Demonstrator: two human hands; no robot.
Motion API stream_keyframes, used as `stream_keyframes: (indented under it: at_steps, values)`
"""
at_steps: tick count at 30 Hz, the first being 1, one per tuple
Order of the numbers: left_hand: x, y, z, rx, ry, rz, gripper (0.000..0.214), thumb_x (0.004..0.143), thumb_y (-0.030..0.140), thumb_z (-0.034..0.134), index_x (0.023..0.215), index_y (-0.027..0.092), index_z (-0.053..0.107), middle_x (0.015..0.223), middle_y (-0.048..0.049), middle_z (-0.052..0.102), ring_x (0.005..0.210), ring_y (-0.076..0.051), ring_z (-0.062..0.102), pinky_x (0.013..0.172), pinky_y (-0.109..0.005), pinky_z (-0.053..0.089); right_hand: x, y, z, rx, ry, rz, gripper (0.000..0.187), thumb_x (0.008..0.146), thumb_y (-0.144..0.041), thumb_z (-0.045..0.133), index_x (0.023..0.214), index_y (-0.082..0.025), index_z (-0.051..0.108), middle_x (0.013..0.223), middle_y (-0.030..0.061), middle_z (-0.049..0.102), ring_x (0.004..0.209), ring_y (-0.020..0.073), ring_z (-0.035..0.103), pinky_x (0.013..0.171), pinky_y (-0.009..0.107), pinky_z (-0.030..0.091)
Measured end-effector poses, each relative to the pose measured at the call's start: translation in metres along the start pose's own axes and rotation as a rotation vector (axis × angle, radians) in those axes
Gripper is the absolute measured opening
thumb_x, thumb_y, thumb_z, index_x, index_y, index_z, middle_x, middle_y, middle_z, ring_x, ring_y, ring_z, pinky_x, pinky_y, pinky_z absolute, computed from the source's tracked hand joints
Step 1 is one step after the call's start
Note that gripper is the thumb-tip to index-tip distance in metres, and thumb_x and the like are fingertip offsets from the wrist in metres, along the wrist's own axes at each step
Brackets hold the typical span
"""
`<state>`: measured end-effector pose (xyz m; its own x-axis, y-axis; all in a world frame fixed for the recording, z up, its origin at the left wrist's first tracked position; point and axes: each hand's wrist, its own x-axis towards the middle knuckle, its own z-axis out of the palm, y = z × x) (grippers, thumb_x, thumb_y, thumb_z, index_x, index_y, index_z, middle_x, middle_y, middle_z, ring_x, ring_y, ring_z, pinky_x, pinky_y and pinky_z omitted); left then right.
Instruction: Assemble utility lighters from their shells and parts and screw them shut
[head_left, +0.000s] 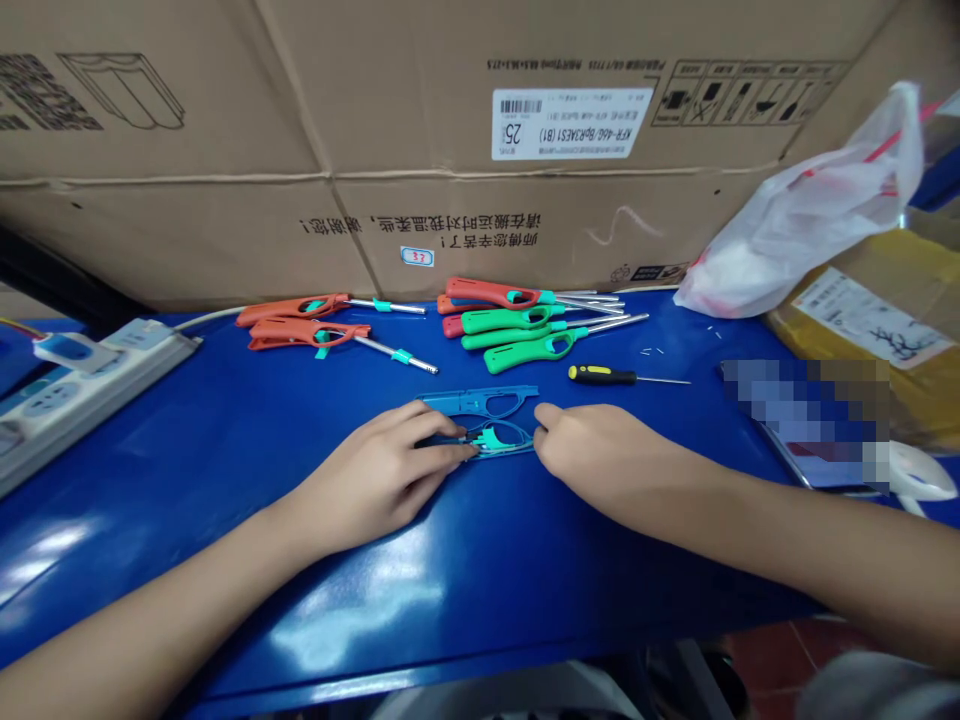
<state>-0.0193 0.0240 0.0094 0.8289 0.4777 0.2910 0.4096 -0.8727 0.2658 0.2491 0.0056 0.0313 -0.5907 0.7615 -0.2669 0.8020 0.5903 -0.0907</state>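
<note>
A blue lighter half-shell [504, 452], with a teal trigger piece and small parts inside, lies on the blue table. My left hand [390, 465] holds its rear end, fingers bent and pressing on it. My right hand [600, 450] is closed in a pinch at its front end; whatever the fingertips grip is hidden. Just behind lies a matching blue half-shell [457, 401], its handle end partly covered by my left hand.
Orange lighters [300, 333] lie at the back left. Green lighters [517, 351] and red lighters [480, 291] are piled near the cardboard box [405, 110]. Right of them are a screwdriver [604, 375], a phone [795, 430] and a plastic bag [810, 220]. A power strip [90, 385] sits left.
</note>
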Motion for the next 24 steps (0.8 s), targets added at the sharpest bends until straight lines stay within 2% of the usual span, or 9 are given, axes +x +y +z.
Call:
stream_keyframes:
  at_steps: [4, 8, 14, 18, 21, 24]
  values:
    - [-0.001, -0.001, 0.001, 0.018, 0.002, -0.007, 0.030, 0.101, 0.018, 0.055, 0.124, 0.023, 0.072, 0.114, -0.0100, 0.070, 0.104, -0.023, 0.064, 0.087, -0.037, 0.057, -0.001, -0.013, -0.020, -0.079, -0.049, 0.092, 0.027, 0.090, -0.001, 0.051, 0.096, -0.010, 0.075, 0.096, 0.0143, 0.071, 0.066, 0.0180, 0.067, 0.054, 0.030, 0.040]
    - [-0.001, -0.001, 0.001, 0.024, 0.004, -0.001, 0.029, 0.102, 0.018, 0.054, 0.124, 0.022, 0.072, 0.114, -0.0101, 0.070, 0.104, -0.023, 0.064, 0.087, -0.037, 0.057, -0.003, -0.016, -0.025, -0.118, -0.101, 0.154, 0.028, 0.099, -0.008, 0.047, 0.102, -0.011, 0.074, 0.104, 0.0118, 0.070, 0.074, 0.0161, 0.066, 0.058, 0.029, 0.037]
    - [-0.001, -0.001, 0.002, 0.016, -0.006, -0.018, 0.030, 0.103, 0.019, 0.053, 0.126, 0.024, 0.072, 0.116, -0.0099, 0.070, 0.105, -0.024, 0.063, 0.088, -0.039, 0.057, -0.010, 0.005, -0.007, 0.051, 0.036, 0.036, 0.031, 0.098, -0.007, 0.048, 0.112, -0.016, 0.075, 0.108, 0.0099, 0.069, 0.088, 0.0194, 0.067, 0.071, 0.029, 0.044]
    - [-0.001, -0.001, 0.001, 0.013, -0.020, -0.023, 0.031, 0.103, 0.020, 0.053, 0.127, 0.024, 0.071, 0.118, -0.0102, 0.070, 0.107, -0.024, 0.063, 0.089, -0.040, 0.057, -0.009, 0.018, -0.005, 0.201, 0.152, -0.055, 0.024, 0.097, -0.011, 0.054, 0.102, -0.015, 0.077, 0.097, 0.0078, 0.072, 0.089, 0.0188, 0.067, 0.080, 0.029, 0.047]
    - [-0.001, -0.002, 0.001, 0.016, -0.024, -0.019, 0.031, 0.103, 0.020, 0.052, 0.127, 0.024, 0.071, 0.118, -0.0101, 0.070, 0.107, -0.024, 0.063, 0.089, -0.040, 0.058, -0.008, 0.023, -0.006, 0.222, 0.166, -0.091, 0.023, 0.096, -0.011, 0.055, 0.095, -0.015, 0.078, 0.092, 0.0066, 0.073, 0.086, 0.0180, 0.067, 0.081, 0.029, 0.048]
    - [-0.001, -0.002, 0.001, 0.024, -0.013, -0.010, 0.031, 0.103, 0.020, 0.052, 0.127, 0.025, 0.071, 0.118, -0.0100, 0.070, 0.107, -0.023, 0.063, 0.089, -0.039, 0.058, -0.010, 0.022, -0.007, 0.168, 0.154, -0.078, 0.027, 0.095, -0.008, 0.054, 0.099, -0.017, 0.079, 0.098, 0.0068, 0.073, 0.090, 0.0192, 0.068, 0.078, 0.029, 0.047]
